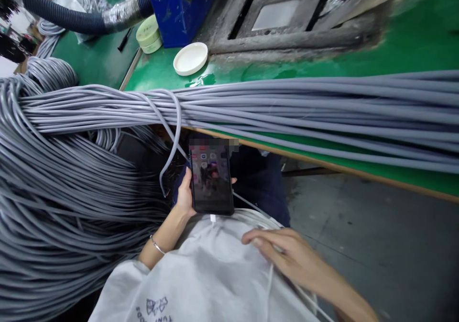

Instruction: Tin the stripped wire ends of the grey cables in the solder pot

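My left hand [185, 193] is wrapped round a black smartphone [212, 183], its thumb along the near left edge and a fingertip showing on the right. The phone's screen is lit with app icons, and a white plug [213, 218] sits at its bottom edge. Above my lap, to the right of the phone, hovers my right hand [283, 252]. Its index finger is stretched out with the thumb close beneath it, and I see nothing held; the other fingers are mostly hidden. A white cord [269, 283] runs down below this hand over the light shirt [211, 269].
A thick bundle of grey cables [287, 104] crosses the green workbench [412, 39]; more hang in heavy loops [71, 207] at left. Behind are a white lid [191, 59], a pale green round tub [148, 34], a blue box [175, 20] and a ribbed black hose [68, 16].
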### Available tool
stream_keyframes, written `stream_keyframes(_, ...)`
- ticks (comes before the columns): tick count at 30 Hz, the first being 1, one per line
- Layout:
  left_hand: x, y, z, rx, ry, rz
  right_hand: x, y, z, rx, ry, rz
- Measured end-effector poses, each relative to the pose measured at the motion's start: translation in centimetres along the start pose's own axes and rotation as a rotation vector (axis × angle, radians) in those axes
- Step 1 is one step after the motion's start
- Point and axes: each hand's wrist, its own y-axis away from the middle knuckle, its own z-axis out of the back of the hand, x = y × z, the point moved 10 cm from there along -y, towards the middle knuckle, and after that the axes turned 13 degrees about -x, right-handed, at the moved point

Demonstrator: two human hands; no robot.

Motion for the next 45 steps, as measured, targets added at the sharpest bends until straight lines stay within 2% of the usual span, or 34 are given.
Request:
stream_keyframes(2,0.2,0.3,-0.2,0.033,0.006,0.010,-2.0,0.1,0.9,-0.056,0.026,-0.116)
stream_keyframes(5,0.5,0.6,-0.2,0.052,0.022,0.024,-3.9,0.1,2.0,-0.239,0.023,-0.242)
stream_keyframes(7,0.8,0.7,0.0,0.028,0.025,0.033,-3.2,-0.5,2.5,-0.400,0.069,-0.172)
stream_keyframes(9,0.9,0.7,0.3,-0.014,0.039,0.018,-1.0,-1.3,2.7,-0.521,0.224,0.002)
stream_keyframes(11,0.9,0.7,0.8,-0.073,0.058,-0.016,1.5,-2.4,2.1,-0.567,0.421,0.182)
stream_keyframes(13,0.9,0.7,1.6,-0.138,0.067,-0.058,2.9,-3.5,1.2,-0.537,0.570,0.284)
stream_keyframes(15,0.8,0.7,2.1,-0.184,0.067,-0.089,3.0,-4.3,1.2,-0.528,0.646,0.275)
stream_keyframes(18,1.4,0.7,2.5,-0.200,0.046,-0.056,2.6,-4.4,2.7,-0.629,0.668,0.202)
stream_keyframes(20,1.8,0.6,2.5,-0.188,0.038,-0.033,2.7,-4.2,3.0,-0.663,0.640,0.205)
stream_keyframes(29,1.7,0.4,3.0,-0.193,0.010,-0.093,3.6,-5.4,1.3,-0.570,0.680,0.275)
stream_keyframes(32,1.6,0.5,2.7,-0.196,0.017,-0.083,4.9,-4.7,2.1,-0.595,0.474,0.344)
stream_keyframes(33,1.6,0.5,2.5,-0.191,0.025,-0.065,5.4,-4.3,2.0,-0.550,0.348,0.391)
stream_keyframes(35,1.7,0.5,1.9,-0.162,0.037,-0.024,6.2,-3.4,0.8,-0.332,0.112,0.454)
stream_keyframes(37,1.6,0.6,1.1,-0.111,0.025,0.015,6.0,-2.3,-0.7,-0.106,0.012,0.432)
stream_keyframes(38,1.5,0.7,0.8,-0.084,0.009,0.025,5.5,-1.7,-0.9,-0.050,0.016,0.398)
stream_keyframes(41,1.2,0.8,0.5,-0.039,-0.061,0.036,3.8,-0.5,0.4,-0.076,0.086,0.308)
stream_keyframes(45,0.8,1.1,0.4,-0.010,-0.091,0.001,1.8,0.1,3.0,-0.214,0.167,0.172)
